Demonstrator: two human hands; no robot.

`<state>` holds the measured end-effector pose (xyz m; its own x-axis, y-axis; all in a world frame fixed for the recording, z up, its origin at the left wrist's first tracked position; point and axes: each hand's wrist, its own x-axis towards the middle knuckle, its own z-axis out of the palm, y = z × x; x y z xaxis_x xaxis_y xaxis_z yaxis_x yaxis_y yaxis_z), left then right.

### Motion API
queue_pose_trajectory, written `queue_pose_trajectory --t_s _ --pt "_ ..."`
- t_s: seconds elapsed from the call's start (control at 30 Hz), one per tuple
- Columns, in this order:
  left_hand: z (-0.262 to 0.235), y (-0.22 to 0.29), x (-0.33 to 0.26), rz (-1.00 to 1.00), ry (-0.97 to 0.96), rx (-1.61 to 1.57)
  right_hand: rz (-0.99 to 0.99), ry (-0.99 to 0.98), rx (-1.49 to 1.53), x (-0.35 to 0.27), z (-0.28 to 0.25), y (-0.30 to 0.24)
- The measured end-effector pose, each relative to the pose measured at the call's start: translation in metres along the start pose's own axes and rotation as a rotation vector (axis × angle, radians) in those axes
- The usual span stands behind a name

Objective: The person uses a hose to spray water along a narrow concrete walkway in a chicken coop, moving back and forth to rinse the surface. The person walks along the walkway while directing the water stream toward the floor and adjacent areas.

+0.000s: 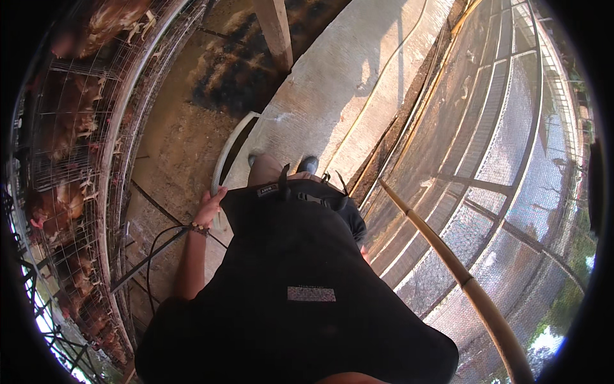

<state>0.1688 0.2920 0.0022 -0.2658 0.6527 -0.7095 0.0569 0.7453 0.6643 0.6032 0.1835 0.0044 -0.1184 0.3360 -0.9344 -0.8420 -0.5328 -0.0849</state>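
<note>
Hand state: L hand [209, 208] is closed at the pale curved strip [223, 153], just left of the black garment [288, 249]. R hand [365, 254] shows only as a sliver of skin past the garment's right edge – grip state & any held obj. can't be told.

Part loc.: strip bows along the left edge of the concrete walkway [326, 89], on the L side of the legs. Whether it's a tub rim or a separate piece is unclear; the garment may hide part of it.

Step in hand (judged): steadying strip w/ L hand. Next move (judged) calls for firm L grip plus clearance btwn strip & walkway edge.

Surroundings, L side: wire cages [110, 147] w/ brown hens [70, 198]. Dark bar [134, 272] & thin black cable [148, 272] run close to L wrist – poss. snag pts. Wooden post [274, 32] stands farther ahead, at walkway's left edge.

R side: wire mesh [499, 153], w/ bamboo pole [460, 275] slanting across the view in front; it likely limits R arm room.
</note>
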Motion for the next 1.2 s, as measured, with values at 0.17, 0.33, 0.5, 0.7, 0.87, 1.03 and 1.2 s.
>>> queue_pose_trajectory --t_s 0.17,0.33,0.5,0.7,0.87,1.03,1.2 --pt "0.007 -0.020 0.006 0.041 -0.149 -0.067 -0.088 0.159 -0.067 0.056 -0.017 -0.006" --pt "0.010 -0.019 -0.009 -0.053 -0.279 0.047 -0.158 0.281 -0.074 0.129 -0.040 -0.015" --pt "0.008 -0.008 -0.025 -0.128 -0.516 0.158 -0.183 0.350 -0.089 0.176 -0.053 -0.024" --pt "0.020 -0.006 -0.030 -0.184 -0.436 0.011 -0.190 0.392 -0.106 0.205 -0.059 -0.030" --pt "0.017 -0.032 -0.014 -0.211 -0.383 -0.007 -0.204 0.414 -0.125 0.220 -0.063 -0.033" --pt "-0.007 -0.047 0.023 -0.204 -0.248 0.246 -0.221 0.422 -0.171 0.232 -0.065 -0.042" --pt "0.011 -0.035 0.077 0.011 -0.068 0.582 -0.213 0.447 -0.328 0.247 -0.069 -0.061"
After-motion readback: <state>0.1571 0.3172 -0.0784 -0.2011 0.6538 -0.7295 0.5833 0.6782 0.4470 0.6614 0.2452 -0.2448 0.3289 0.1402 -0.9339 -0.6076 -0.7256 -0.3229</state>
